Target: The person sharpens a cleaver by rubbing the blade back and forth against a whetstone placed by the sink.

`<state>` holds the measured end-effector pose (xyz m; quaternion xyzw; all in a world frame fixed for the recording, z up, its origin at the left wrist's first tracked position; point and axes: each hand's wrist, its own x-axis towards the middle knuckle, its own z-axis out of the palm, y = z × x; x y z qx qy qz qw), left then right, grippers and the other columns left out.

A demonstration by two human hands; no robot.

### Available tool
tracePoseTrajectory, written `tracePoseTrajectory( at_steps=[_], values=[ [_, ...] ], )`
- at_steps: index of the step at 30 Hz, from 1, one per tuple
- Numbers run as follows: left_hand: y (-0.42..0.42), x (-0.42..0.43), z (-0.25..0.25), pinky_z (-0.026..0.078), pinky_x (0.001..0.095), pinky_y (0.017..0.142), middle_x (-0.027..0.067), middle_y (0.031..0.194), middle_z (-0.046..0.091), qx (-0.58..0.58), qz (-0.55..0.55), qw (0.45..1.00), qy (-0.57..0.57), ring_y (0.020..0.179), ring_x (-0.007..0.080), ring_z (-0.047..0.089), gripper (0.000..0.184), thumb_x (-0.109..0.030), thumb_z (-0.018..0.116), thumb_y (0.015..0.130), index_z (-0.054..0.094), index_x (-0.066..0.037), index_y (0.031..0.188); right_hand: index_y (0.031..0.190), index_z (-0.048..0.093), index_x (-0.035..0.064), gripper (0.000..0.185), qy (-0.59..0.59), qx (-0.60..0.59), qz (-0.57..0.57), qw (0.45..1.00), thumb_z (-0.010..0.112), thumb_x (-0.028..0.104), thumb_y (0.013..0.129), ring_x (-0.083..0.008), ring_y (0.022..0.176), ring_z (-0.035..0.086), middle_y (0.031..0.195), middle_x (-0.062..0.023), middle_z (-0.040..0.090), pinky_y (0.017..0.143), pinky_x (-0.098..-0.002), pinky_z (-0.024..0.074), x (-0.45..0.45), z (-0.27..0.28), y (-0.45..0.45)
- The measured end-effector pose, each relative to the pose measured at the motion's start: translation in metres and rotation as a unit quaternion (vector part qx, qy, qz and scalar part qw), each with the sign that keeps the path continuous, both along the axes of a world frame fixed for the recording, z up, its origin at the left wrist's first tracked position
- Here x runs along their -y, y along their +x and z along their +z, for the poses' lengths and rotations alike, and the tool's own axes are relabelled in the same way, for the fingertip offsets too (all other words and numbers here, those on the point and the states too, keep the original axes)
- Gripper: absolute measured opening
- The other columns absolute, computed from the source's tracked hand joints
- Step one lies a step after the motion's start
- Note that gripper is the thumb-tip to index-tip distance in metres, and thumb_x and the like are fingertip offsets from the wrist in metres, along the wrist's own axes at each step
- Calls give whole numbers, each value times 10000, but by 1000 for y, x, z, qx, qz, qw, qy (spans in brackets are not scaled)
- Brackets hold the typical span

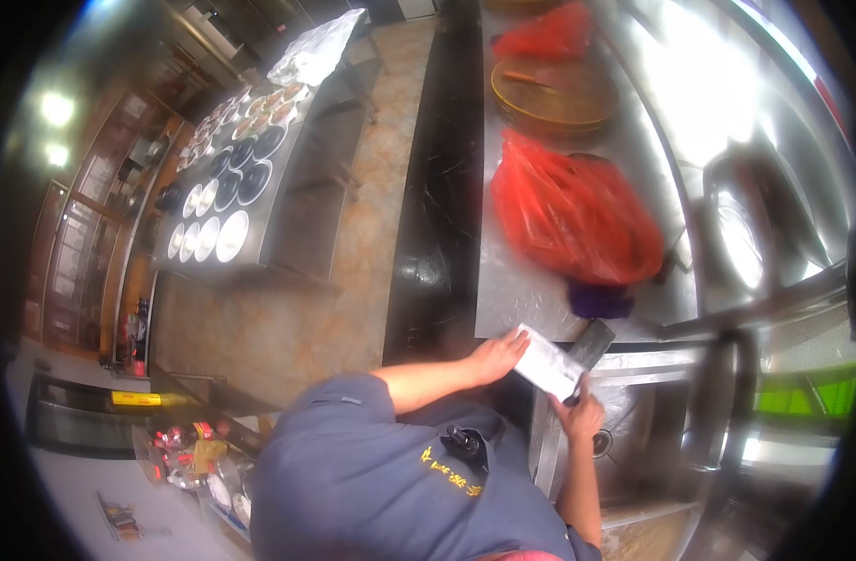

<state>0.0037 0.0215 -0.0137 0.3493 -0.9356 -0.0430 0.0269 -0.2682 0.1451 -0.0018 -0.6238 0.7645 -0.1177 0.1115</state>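
My right hand (580,414) is closed around the dark handle end of what looks like a cleaver (548,362), its broad rectangular blade shining white. My left hand (501,358) grips the far end of the blade, fingertips on its top corner. Partly under the blade, a dark grey bar (594,343) that resembles a whetstone sticks out towards the upper right, at the counter edge beside the sink. Just beyond it lie a dark purple item (600,300) and a large red plastic bag (573,215); the bag's contents are hidden.
Behind the bag are a round wooden board (551,92) and another red bag (545,33). A metal sink area (643,411) lies to my right. Across the aisle, a steel table (292,201) carries rows of white bowls (232,235), dark bowls (254,182) and filled dishes.
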Motion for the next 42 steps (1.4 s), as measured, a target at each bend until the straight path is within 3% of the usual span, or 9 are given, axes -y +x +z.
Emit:
tracePoseTrajectory(
  at_steps=[5, 12, 16, 20, 24, 27, 29, 35, 42],
  values=[
    [-34, 47, -8, 629, 413, 910, 213, 1536, 502, -16, 22, 999, 21, 1407, 370, 515, 514, -49, 543, 899, 541, 63, 1401, 1446, 606, 68, 1010, -37, -11, -22, 999, 785, 745, 718, -345, 641, 658, 718, -144, 675, 639, -474, 518, 36, -2, -19],
    [-70, 18, 17, 594, 380, 1015, 108, 1620, 440, 46, -158, 980, 111, 1485, 317, 442, 536, -77, 494, 940, 522, -57, 1475, 1415, 613, 13, 999, -8, -4, -203, 979, 833, 681, 705, -375, 590, 678, 644, -170, 663, 577, -483, 526, -86, 4, 24],
    [-138, 70, -31, 494, 408, 1137, 129, 1580, 490, -106, -197, 966, 131, 1477, 333, 445, 490, -86, 493, 955, 561, -44, 1439, 1415, 599, -12, 923, -11, 19, -285, 958, 818, 617, 776, -424, 678, 686, 751, -233, 699, 631, -508, 533, -55, 10, -8],
    [-115, 27, 8, 483, 420, 1147, 145, 1561, 506, -81, -162, 972, 146, 1474, 332, 451, 505, -61, 502, 933, 563, -38, 1434, 1409, 600, -20, 938, 1, 20, -261, 965, 849, 594, 745, -412, 685, 703, 766, -229, 706, 644, -505, 547, -86, 22, 8],
    [-93, 6, -4, 440, 427, 1187, 144, 1564, 503, -49, -188, 974, 119, 1484, 335, 439, 492, -91, 519, 941, 574, -37, 1427, 1415, 577, -41, 942, 6, 33, -247, 968, 889, 526, 731, -418, 791, 717, 868, -244, 728, 732, -518, 550, -106, 33, 27],
    [-127, 50, -4, 415, 419, 1204, 164, 1552, 514, -95, -142, 976, 134, 1465, 340, 460, 473, -89, 519, 933, 598, -17, 1394, 1377, 629, -13, 946, 25, 63, -261, 963, 851, 635, 725, -418, 688, 697, 774, -211, 717, 657, -503, 535, -50, 20, -21],
    [-139, 76, -17, 432, 423, 1188, 161, 1551, 517, -105, -130, 982, 83, 1455, 346, 469, 476, -90, 524, 925, 602, -15, 1388, 1407, 613, 2, 951, 1, 14, -214, 977, 825, 652, 744, -417, 665, 673, 746, -203, 698, 662, -503, 516, -17, 12, -47],
    [-37, 1, -3, 491, 421, 1133, 190, 1497, 556, -82, -86, 991, 53, 1409, 347, 523, 498, -62, 532, 890, 594, 22, 1377, 1420, 616, 35, 1013, 25, 14, -100, 995, 793, 736, 710, -361, 657, 692, 729, -171, 695, 671, -488, 533, -63, 3, -5],
    [-36, 59, 2, 546, 452, 1038, 234, 1480, 551, -40, 17, 998, 56, 1348, 362, 567, 462, -59, 550, 884, 596, 40, 1332, 1395, 639, 27, 1033, -27, 39, -9, 999, 832, 732, 664, -349, 633, 689, 710, -143, 705, 651, -463, 551, 44, 3, -32]
  ],
)
